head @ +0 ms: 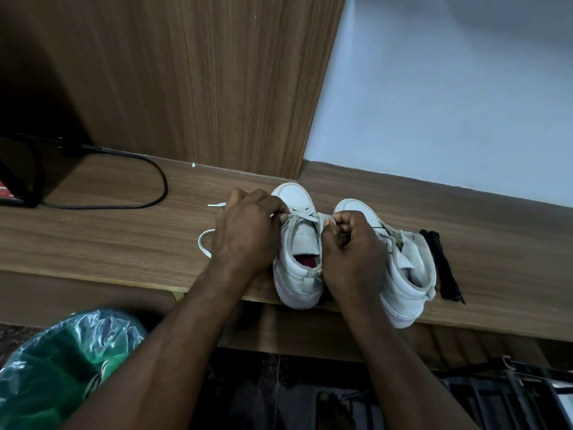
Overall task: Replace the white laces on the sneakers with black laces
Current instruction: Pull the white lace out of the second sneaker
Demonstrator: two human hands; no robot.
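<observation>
Still on the unlacing part here. The pair of white high-top leather sneakers is parked at the front edge of the brown wood-grain desk, heels toward the person, and the sneaker on the left is the one being worked on. Both hands sit at its 12 o'clock end, down by the toe eyelets. The left hand is curled tight and pinching the flat white lace on one side. The right hand is balled up on the other side, and as far as I can tell it's gripping the same lace. Loose lace trails out at 9 o'clock of the shoe, so I'd say it's mostly out.

The sneaker on the right looks like it hasn't been unlaced yet. The bundle of flat black laces lies just beside it at 3 o'clock, untouched.

Next move, my guess: pull the white lace clear of those last eyelets — steady pull, keep the shoe from sliding off the edge.

Brands? Nothing readable. There's a red patch inside the shoe, but any writing on it is too small to make out.
</observation>
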